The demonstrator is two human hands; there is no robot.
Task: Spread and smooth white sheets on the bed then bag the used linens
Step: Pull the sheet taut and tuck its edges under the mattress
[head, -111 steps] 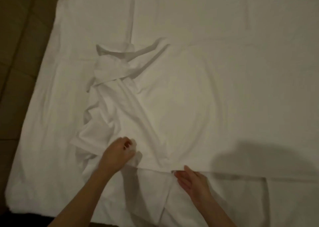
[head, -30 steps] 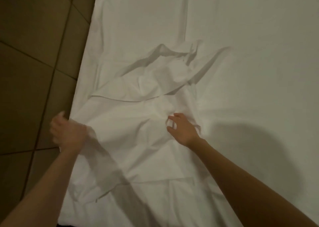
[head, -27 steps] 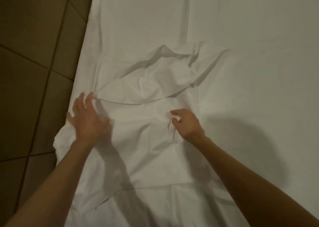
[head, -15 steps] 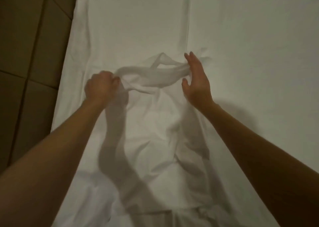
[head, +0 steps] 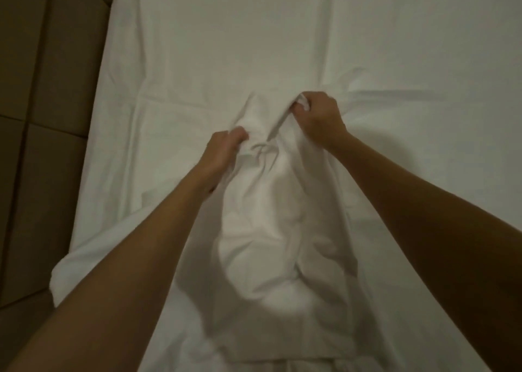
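Both hands have closed in since half a second ago: right hand [head: 322, 120], then flat beside the raised fold, now grips it; left hand [head: 226, 148] has dropped lower and nearer centre. Sheet bunch [head: 265, 202] is more gathered, heaped between the forearms.

Left hand's fingers are curled round a wad of cloth at the bunch's near-left side. Right hand's fingers are curled tight over a twisted end at its far-right, cloth poking out by the knuckles. Bunch lies mid-bed, toward the left edge, on top of the flat sheet [head: 254, 32].

Progress, as a judgement: under-sheet looks mostly spread, with fold creases and pull wrinkles fanning from the right hand. Loose sheet is not spread at all, or is being gathered up; cannot tell which. No bag in view, so bagging not begun.

Around: tiled floor [head: 42, 117] at left, sheet corner [head: 65, 281] hanging off that edge. Arms cast shadows over the bunch, hiding its lower folds. Nothing else in the way.
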